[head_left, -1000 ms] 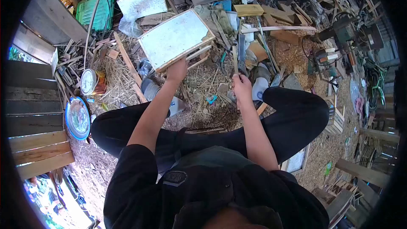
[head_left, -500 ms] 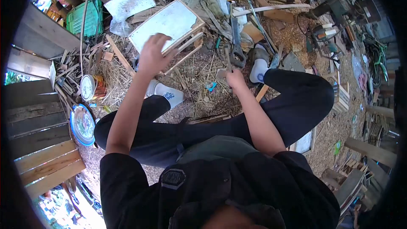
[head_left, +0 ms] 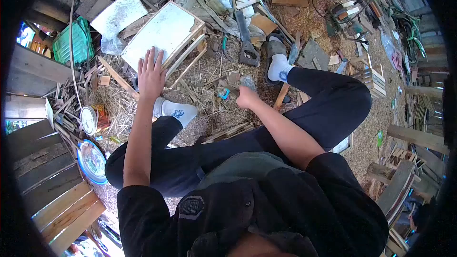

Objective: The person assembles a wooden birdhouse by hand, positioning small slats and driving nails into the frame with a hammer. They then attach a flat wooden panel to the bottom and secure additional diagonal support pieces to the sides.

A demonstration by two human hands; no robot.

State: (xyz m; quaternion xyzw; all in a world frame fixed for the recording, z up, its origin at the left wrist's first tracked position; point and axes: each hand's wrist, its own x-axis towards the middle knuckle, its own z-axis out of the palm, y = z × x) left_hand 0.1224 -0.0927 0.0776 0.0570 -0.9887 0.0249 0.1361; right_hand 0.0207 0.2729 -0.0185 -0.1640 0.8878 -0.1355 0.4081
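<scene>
My left hand [head_left: 151,77] lies flat, fingers stretched out, on the near edge of a white-topped wooden box [head_left: 164,26]. Pale wooden slats [head_left: 188,59] run along the box's right side. My right hand [head_left: 247,98] is closed low over the littered ground, between my feet. What it grips is slim and blurred, and I cannot make out its kind. Close by are a small brown wood block [head_left: 233,77], a clear crumpled piece of plastic [head_left: 248,83] and a small blue wrapper [head_left: 223,93]. Beyond the right hand rests a handsaw [head_left: 247,47].
Wood shavings and offcuts cover the floor. A paint can [head_left: 89,120] and a blue-rimmed basin [head_left: 92,162] stand at left, near a green plastic container [head_left: 74,43]. A second white board [head_left: 119,14] leans behind the box. A slatted crate [head_left: 371,80] stands at right.
My left hand has come down from above the box to lie flat on its top. My right hand has dropped nearer the ground, turning what it holds. The camera view has shifted rightward.
</scene>
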